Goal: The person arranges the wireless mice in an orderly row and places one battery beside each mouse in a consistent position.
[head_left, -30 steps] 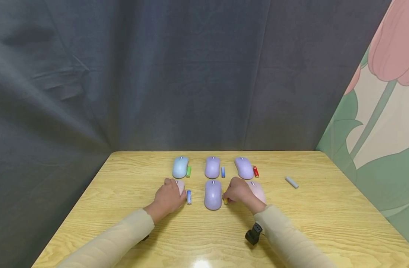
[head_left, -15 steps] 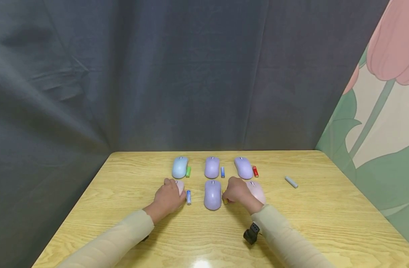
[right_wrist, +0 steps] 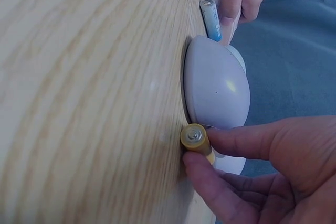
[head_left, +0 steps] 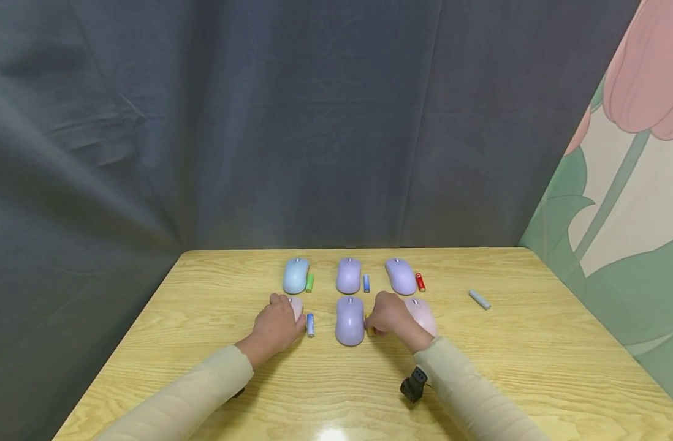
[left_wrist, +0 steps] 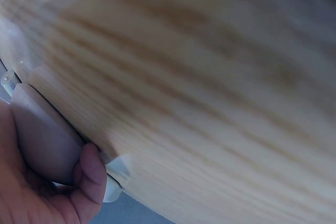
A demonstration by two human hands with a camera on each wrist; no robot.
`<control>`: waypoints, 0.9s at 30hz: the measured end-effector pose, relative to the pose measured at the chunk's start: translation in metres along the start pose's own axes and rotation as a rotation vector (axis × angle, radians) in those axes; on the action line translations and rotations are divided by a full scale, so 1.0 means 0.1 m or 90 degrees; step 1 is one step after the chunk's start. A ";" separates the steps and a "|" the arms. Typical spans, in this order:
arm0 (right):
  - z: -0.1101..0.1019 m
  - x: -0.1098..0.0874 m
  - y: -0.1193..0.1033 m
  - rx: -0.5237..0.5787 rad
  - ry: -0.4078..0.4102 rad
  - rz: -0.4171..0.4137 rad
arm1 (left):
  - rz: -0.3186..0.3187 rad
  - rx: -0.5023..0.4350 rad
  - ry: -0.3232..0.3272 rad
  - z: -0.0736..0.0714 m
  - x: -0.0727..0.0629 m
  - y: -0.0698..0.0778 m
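In the head view my left hand (head_left: 276,323) grips a pale pink computer mouse (head_left: 296,306) in the front row, fingers over its top. The left wrist view shows the thumb curled along the side of that mouse (left_wrist: 47,135). My right hand (head_left: 391,315) pinches a yellow battery (right_wrist: 194,137) between thumb and finger, its end with the metal nub facing the right wrist camera. The battery lies right beside a lavender mouse (head_left: 350,321), the middle one of the front row. A blue-and-white battery (head_left: 311,325) lies just right of my left hand.
Another pale pink mouse (head_left: 423,317) sits partly behind my right hand. The back row holds a light blue mouse (head_left: 296,275) with a green battery (head_left: 310,283), a lavender mouse (head_left: 349,275) with a blue battery (head_left: 366,283), and a tilted lavender mouse (head_left: 401,276) with a red battery (head_left: 420,282). A grey battery-like cylinder (head_left: 479,299) lies farther right.
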State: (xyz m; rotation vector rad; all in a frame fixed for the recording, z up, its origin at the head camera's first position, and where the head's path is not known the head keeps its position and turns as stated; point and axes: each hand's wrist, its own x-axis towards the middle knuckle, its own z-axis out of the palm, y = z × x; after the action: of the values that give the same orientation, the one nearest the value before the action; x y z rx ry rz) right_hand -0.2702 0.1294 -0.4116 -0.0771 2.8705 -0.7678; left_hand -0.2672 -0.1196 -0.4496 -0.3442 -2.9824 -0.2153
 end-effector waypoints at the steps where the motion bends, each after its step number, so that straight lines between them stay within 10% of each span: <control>1: 0.00 0.00 0.00 -0.001 -0.001 0.000 | 0.000 0.000 0.000 0.00 0.00 0.00; 27: -0.09 -0.06 -0.03 -0.005 -0.006 -0.026 | 0.003 -0.001 -0.002 0.00 0.00 0.00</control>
State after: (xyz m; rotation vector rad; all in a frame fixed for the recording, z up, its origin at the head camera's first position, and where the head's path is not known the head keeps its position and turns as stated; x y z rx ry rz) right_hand -0.2663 0.1317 -0.4015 -0.1396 2.8709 -0.7610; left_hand -0.2673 -0.1196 -0.4496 -0.3525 -2.9835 -0.2173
